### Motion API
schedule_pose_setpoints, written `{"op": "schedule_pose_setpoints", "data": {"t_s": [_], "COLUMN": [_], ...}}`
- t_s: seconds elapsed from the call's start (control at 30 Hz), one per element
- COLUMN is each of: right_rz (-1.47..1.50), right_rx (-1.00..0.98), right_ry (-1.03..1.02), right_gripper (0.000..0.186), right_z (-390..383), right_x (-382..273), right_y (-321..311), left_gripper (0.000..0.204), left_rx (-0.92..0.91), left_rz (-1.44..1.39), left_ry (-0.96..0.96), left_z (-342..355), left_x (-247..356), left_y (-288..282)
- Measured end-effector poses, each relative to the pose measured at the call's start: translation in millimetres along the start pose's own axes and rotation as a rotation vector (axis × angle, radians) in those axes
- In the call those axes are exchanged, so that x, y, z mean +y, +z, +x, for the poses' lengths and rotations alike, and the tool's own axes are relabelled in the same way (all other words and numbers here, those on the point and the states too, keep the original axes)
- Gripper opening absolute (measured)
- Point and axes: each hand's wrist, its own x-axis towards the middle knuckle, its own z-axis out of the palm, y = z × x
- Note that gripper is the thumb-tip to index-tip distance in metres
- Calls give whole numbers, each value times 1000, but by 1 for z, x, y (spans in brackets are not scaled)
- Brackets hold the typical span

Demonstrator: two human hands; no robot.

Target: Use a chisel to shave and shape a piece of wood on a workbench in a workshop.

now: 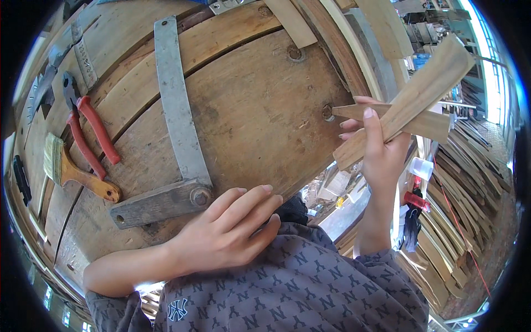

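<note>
My right hand [383, 161] is raised past the table's right edge, gripping two flat pieces of wood that cross each other. The longer wooden strip [434, 80] slants up to the right and widens at its far end. Behind it, a tapered wooden piece [431, 125] points left toward the tabletop. My left hand [235, 227] holds nothing; its fingers are stretched out and slightly apart over the near edge of the wooden table [260, 116]. Just beyond those fingers, a wooden block [160, 203] is bolted to a long grey metal bar [178, 105].
On the table's left lie pliers with red handles [86, 124], a paintbrush [77, 171] and a saw [41, 91]. A black pen-like object [21, 180] sits at the far left. Loose wood strips [442, 221] are stacked along the right. A wooden slat [290, 22] lies at the back.
</note>
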Motion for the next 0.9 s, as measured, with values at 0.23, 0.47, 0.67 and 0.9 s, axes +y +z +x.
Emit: {"op": "schedule_pose_setpoints", "data": {"t_s": [0.23,0.47,0.67,0.9], "right_rz": [167,109,-16,4], "right_rx": [55,82,35,-24], "right_ry": [136,40,37,150], "right_gripper": [27,28,33,38], "right_z": [-6,-6,2,8], "right_x": [5,8,-6,-7], "right_y": [-2,-3,3,-4], "left_gripper": [33,31,32,33], "left_rx": [-6,-3,-3,-3], "left_rz": [-12,-5,-4,-10], "left_ry": [-16,0,-8,-4], "left_z": [1,2,2,1], "left_x": [0,0,0,-1], "left_y": [0,2,-1,0]}}
